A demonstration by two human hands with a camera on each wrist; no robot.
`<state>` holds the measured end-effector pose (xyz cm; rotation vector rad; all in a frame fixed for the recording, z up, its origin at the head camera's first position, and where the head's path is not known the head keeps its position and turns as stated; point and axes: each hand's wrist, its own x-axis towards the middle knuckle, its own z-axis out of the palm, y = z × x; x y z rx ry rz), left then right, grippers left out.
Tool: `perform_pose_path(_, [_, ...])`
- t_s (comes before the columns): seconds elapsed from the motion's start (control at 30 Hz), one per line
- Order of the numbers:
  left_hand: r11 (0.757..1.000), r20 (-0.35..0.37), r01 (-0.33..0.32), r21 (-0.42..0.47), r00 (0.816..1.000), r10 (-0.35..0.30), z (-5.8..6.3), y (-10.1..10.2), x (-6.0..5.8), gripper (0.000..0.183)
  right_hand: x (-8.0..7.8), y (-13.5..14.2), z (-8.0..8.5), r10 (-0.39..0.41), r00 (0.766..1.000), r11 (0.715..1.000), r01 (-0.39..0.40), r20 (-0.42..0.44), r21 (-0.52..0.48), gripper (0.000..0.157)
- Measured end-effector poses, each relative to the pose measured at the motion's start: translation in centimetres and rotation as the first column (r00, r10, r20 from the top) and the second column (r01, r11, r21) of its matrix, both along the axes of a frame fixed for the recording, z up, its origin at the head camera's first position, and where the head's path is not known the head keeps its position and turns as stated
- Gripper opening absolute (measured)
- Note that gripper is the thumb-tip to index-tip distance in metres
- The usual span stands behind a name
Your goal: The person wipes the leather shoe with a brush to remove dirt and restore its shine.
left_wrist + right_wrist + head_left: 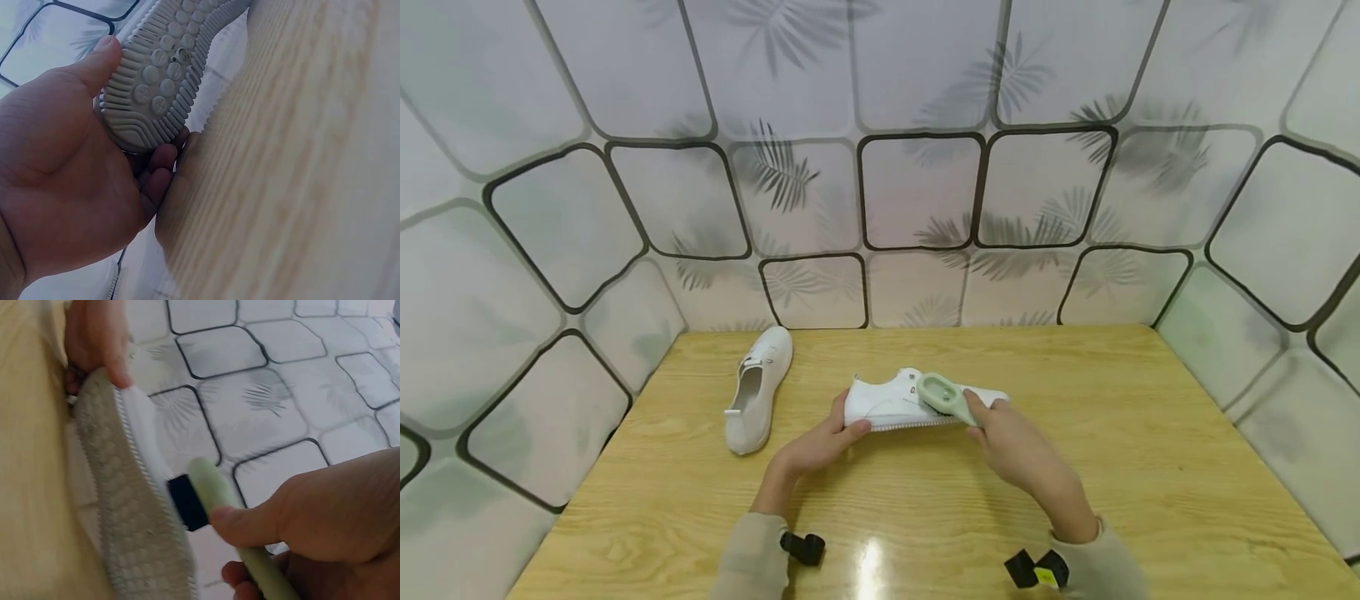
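Note:
A white shoe is held on its side above the wooden table, its ridged sole turned toward the person. My left hand grips the heel end, thumb on the sole edge and fingers beneath in the left wrist view. In my right hand is a pale green brush, held by its handle with the thumb along it. Its dark bristles meet the shoe's side near the laces. The matching white shoe stands upright on the table, left of my left hand.
The light wooden table reaches back to a pale wall covering with dark rounded outlines and leaf prints, which also encloses both sides. Each sleeve has a small black device at the wrist.

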<state>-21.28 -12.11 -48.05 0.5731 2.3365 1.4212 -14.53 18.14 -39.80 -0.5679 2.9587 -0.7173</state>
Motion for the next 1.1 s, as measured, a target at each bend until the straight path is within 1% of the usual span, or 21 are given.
perform_pose_path(0.1, [1.000, 0.007, -0.003, -0.004, 1.000, 0.003, 0.0, 0.1, 0.1, 0.083, 0.0, -0.6, -0.5, 0.018, 0.999, 1.000, -0.017, -0.044, 0.025, 0.054])
perform_pose_path(0.17, [1.000, 0.005, 0.002, 0.001, 1.000, -0.002, -0.1, 0.1, 0.1, 0.083, 0.2, -0.8, -0.4, 0.013, 1.000, 0.999, -0.012, -0.027, 0.032, 0.054])
perform_pose_path(0.27, [1.000, 0.011, 0.012, 0.006, 1.000, -0.013, -0.1, 0.1, 0.1, 0.084, 0.9, -0.6, 0.3, -0.018, 1.000, 0.997, 0.020, -0.018, 0.068, 0.054])
perform_pose_path(0.33, [1.000, 0.009, 0.016, 0.006, 1.000, -0.017, 0.0, 0.1, 0.1, 0.083, 1.1, -0.4, 0.6, -0.038, 0.999, 0.996, 0.041, -0.030, 0.085, 0.054])
perform_pose_path(0.43, [1.000, 0.007, 0.010, 0.000, 1.000, -0.010, 0.2, 0.1, 0.1, 0.083, 0.9, -0.6, 0.4, -0.071, 0.994, 0.991, 0.079, -0.083, 0.107, 0.053])
perform_pose_path(0.5, [1.000, 0.003, 0.001, -0.006, 1.000, -0.001, 0.1, 0.1, 0.0, 0.082, 0.6, -0.9, 0.1, -0.083, 0.992, 0.991, 0.092, -0.096, 0.101, 0.054])
perform_pose_path(0.6, [1.000, 0.001, -0.003, 0.000, 1.000, 0.003, 0.0, 0.0, 0.1, 0.082, 0.5, -1.2, -0.1, -0.080, 0.994, 0.992, 0.087, -0.081, 0.089, 0.056])
perform_pose_path(0.67, [1.000, -0.002, 0.003, 0.000, 1.000, -0.003, -0.1, 0.0, 0.1, 0.082, 0.7, -0.9, 0.1, -0.072, 0.996, 0.993, 0.077, -0.060, 0.091, 0.057])
perform_pose_path(0.77, [1.000, -0.013, 0.018, 0.002, 1.000, -0.018, -0.1, 0.0, 0.1, 0.082, 1.0, -0.2, 0.3, -0.092, 0.995, 0.990, 0.095, -0.036, 0.107, 0.057])
perform_pose_path(0.83, [1.000, -0.017, 0.020, -0.003, 1.000, -0.020, 0.0, 0.0, 0.0, 0.081, 0.9, 0.0, 0.3, -0.105, 0.993, 0.985, 0.110, -0.044, 0.134, 0.056])
perform_pose_path(0.9, [1.000, -0.016, 0.021, -0.003, 1.000, -0.021, 0.0, 0.0, 0.0, 0.081, 0.6, -0.1, 0.2, -0.098, 0.993, 0.982, 0.107, -0.063, 0.153, 0.056])
perform_pose_path(1.0, [1.000, -0.007, 0.015, -0.005, 1.000, -0.015, 0.0, -0.1, 0.0, 0.081, 0.3, -0.7, -0.1, -0.053, 0.996, 0.985, 0.065, -0.078, 0.160, 0.056])
perform_pose_path(1.07, [1.000, -0.007, 0.020, -0.001, 1.000, -0.020, 0.0, -0.1, 0.1, 0.081, 0.3, -0.9, -0.2, -0.017, 0.999, 0.990, 0.024, -0.050, 0.138, 0.056])
perform_pose_path(1.1, [1.000, -0.008, 0.022, 0.001, 1.000, -0.022, 0.0, -0.1, 0.1, 0.081, 0.4, -0.9, -0.1, -0.005, 1.000, 0.993, 0.007, -0.019, 0.115, 0.056])
